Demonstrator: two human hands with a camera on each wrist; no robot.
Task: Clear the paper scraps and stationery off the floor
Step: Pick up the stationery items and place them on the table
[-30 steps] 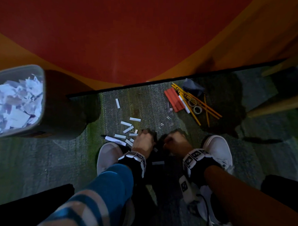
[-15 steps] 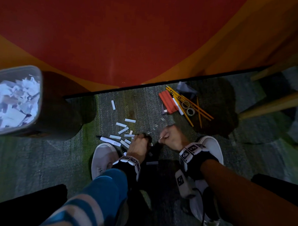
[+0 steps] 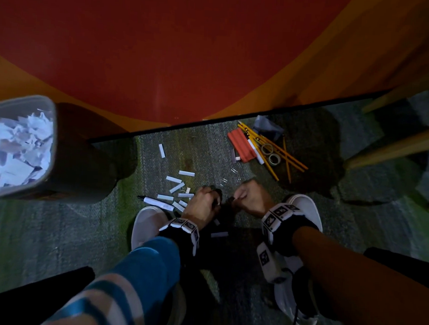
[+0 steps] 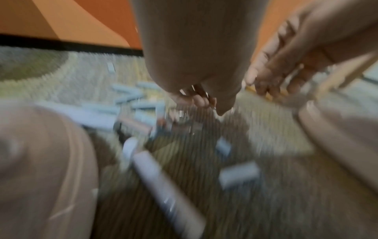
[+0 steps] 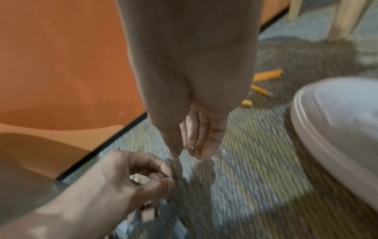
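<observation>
Though barely shifting from a second ago, still working low between the white shoes [image 3: 148, 220], the right hand [image 3: 252, 200] edging toward the thin wire paper clips [image 3: 235, 169] on the grey carpet floor [image 3: 60, 230]. Probably clearing clips first, leaving the white paper strips [image 3: 174, 178] and yellow pencils [image 3: 272, 149] lying. Pinching one small clip between right thumb and fingertips. Curling the left hand [image 3: 202, 207] round glinting bits, likely clips.
</observation>
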